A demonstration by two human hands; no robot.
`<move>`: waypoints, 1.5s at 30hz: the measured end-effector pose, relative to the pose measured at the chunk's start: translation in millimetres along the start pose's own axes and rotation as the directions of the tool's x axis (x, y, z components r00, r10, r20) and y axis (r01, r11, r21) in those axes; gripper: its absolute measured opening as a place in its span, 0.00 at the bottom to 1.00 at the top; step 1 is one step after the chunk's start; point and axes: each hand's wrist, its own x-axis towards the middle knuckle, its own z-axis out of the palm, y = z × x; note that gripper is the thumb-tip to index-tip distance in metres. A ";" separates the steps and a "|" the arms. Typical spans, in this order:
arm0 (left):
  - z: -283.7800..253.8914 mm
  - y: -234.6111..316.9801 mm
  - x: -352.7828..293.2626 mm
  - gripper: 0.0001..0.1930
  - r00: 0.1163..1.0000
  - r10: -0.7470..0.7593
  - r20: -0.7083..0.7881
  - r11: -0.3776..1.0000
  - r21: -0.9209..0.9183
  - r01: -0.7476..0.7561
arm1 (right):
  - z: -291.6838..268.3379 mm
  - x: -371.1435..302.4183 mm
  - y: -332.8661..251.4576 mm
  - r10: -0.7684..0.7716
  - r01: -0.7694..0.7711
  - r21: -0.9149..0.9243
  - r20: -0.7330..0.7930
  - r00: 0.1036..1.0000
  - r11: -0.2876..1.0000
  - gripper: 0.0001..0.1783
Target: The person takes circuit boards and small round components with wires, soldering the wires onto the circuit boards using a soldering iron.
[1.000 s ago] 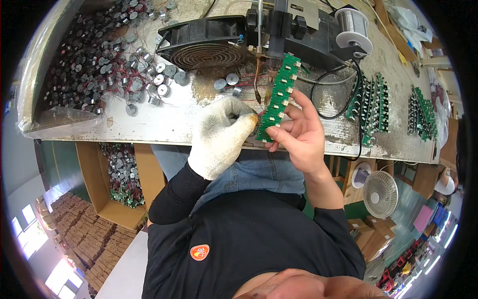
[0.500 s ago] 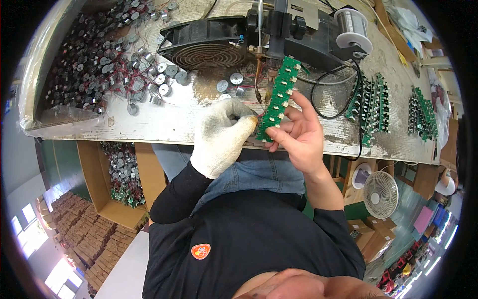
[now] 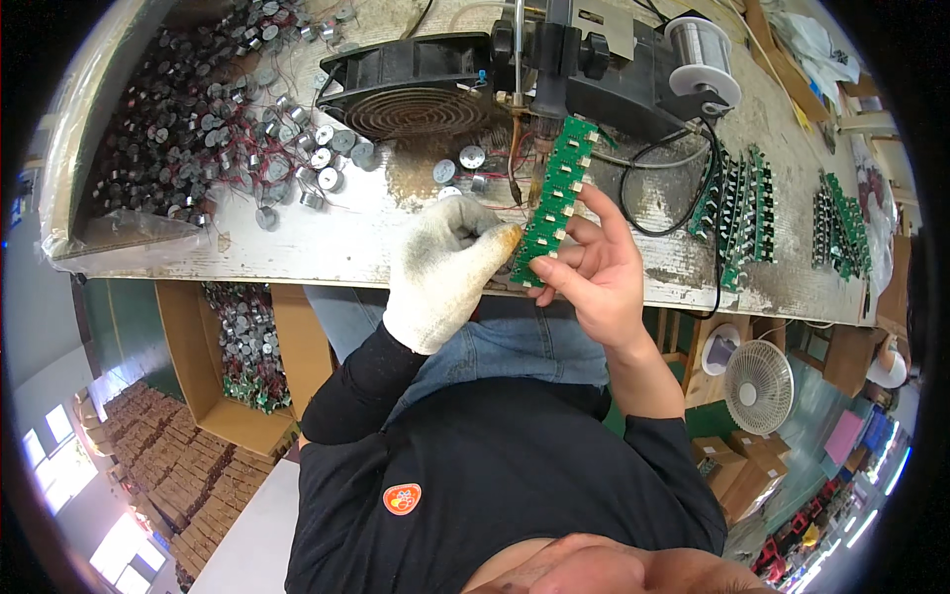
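Observation:
A long green circuit board strip (image 3: 554, 203) with a row of small pale parts along it is tilted over the bench's front edge. My bare right hand (image 3: 602, 277) grips its lower end, thumb on top and fingers behind. My left hand (image 3: 440, 272), in a white work glove, has thumb and forefinger pinched together at the strip's left edge; whatever they hold is hidden. Just beyond the glove hangs a soldering iron (image 3: 515, 163) with a dark tip, fixed to a stand. Several small round silver motors (image 3: 445, 172) lie beside it.
At left, a large heap of wired motors (image 3: 198, 129) covers the bench (image 3: 307, 247). A black fan (image 3: 416, 89) and solder spool (image 3: 700, 54) stand at the back. More board strips (image 3: 742, 213) lie to the right, near a looping black cable (image 3: 623, 203). Below left is an open carton (image 3: 193, 366).
The circuit board strip has shifted slightly toward me. The gloved left hand has edged a little right, its thumb tip closer against the strip; the right hand keeps its grip.

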 end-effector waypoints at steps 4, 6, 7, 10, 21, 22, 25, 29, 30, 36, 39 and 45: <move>-1.9 -1.0 1.9 0.07 1.000 0.026 -0.003 0.998 0.051 -0.025 | 1.6 0.3 -0.2 -0.001 0.001 0.001 -0.002 1.000 1.000 0.40; -1.4 -1.6 2.8 0.07 1.000 0.024 -0.005 0.999 0.032 -0.023 | 2.2 0.9 -1.2 -0.003 0.003 -0.002 -0.005 1.000 1.000 0.40; -1.0 -1.5 2.9 0.07 1.000 0.023 -0.008 1.000 0.015 -0.022 | 2.6 1.0 -1.7 -0.003 0.003 -0.003 -0.006 1.000 1.000 0.40; 1.2 5.0 1.7 0.07 1.000 0.017 -0.014 1.000 -0.007 -0.017 | 2.7 1.4 -3.2 -0.010 0.010 0.003 -0.003 1.000 1.000 0.40; 1.6 -1.2 1.1 0.07 1.000 0.003 0.005 1.000 0.006 -0.003 | 1.5 -0.8 0.3 -0.008 0.008 -0.026 -0.012 1.000 1.000 0.40; 0.8 -1.6 0.8 0.08 1.000 0.002 0.000 1.000 0.008 -0.002 | 2.0 -0.5 0.7 -0.008 0.008 -0.026 -0.009 1.000 1.000 0.40; -2.6 2.2 -0.1 0.09 1.000 -0.030 0.006 0.995 0.094 0.030 | 2.4 0.6 1.3 0.004 -0.003 -0.028 0.014 1.000 1.000 0.40; -6.8 8.1 -13.2 0.17 0.992 0.125 0.027 0.951 0.282 -0.127 | 3.4 0.4 2.9 0.016 -0.015 0.011 -0.069 0.997 1.000 0.41; -14.9 2.9 -15.7 0.20 0.964 0.256 0.072 0.826 0.502 -0.257 | 2.8 0.6 4.3 0.002 0.000 0.021 -0.061 0.998 1.000 0.40; -60.5 6.8 -21.2 0.25 0.873 0.481 0.076 0.637 0.654 -0.408 | 7.9 2.6 2.7 -0.093 0.081 -0.098 -0.124 0.988 0.992 0.39; -87.9 13.5 -21.9 0.16 0.834 0.520 -0.184 0.595 0.779 -0.200 | 8.3 3.8 3.8 -0.087 0.076 -0.109 -0.101 0.991 0.991 0.38; -120.0 4.8 -0.2 0.21 0.860 0.481 -0.172 0.438 0.897 -0.066 | 8.0 4.0 6.6 -0.097 0.086 -0.124 -0.081 0.992 0.988 0.38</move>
